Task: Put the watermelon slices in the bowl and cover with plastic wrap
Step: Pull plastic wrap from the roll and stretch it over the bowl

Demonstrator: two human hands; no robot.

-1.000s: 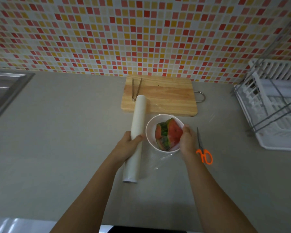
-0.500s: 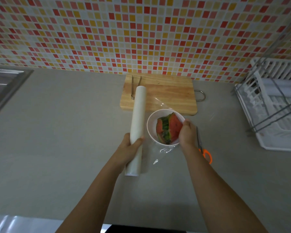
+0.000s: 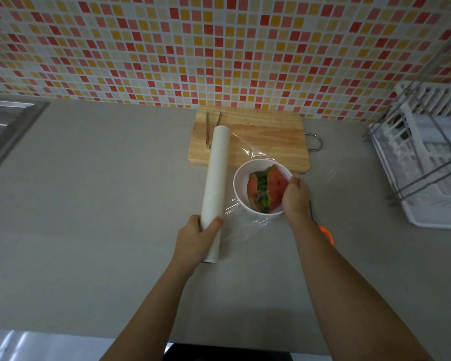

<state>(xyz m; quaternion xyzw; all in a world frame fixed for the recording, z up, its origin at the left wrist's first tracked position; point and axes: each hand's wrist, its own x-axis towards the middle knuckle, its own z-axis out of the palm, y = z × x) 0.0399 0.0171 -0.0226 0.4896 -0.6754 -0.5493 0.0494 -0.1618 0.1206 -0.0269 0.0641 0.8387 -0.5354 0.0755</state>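
A white bowl (image 3: 238,183) stands on the grey counter with red and green watermelon slices (image 3: 267,190) inside. A long white roll of plastic wrap (image 3: 216,175) lies just left of the bowl, its far end over the cutting board. My left hand (image 3: 197,237) grips the roll near its near end. A clear sheet of wrap (image 3: 248,222) stretches from the roll over the bowl. My right hand (image 3: 296,195) rests on the bowl's right rim, fingers curled on the sheet there.
A wooden cutting board (image 3: 268,138) with metal tongs (image 3: 212,128) lies behind the bowl. Orange-handled scissors (image 3: 326,234) lie right of my right arm. A white dish rack (image 3: 427,162) stands at the right; a steel sink (image 3: 3,126) at the far left.
My left hand has slid toward the roll's near end and lifted the roll away from the bowl, drawing more sheet out. The right hand stays on the bowl's rim.
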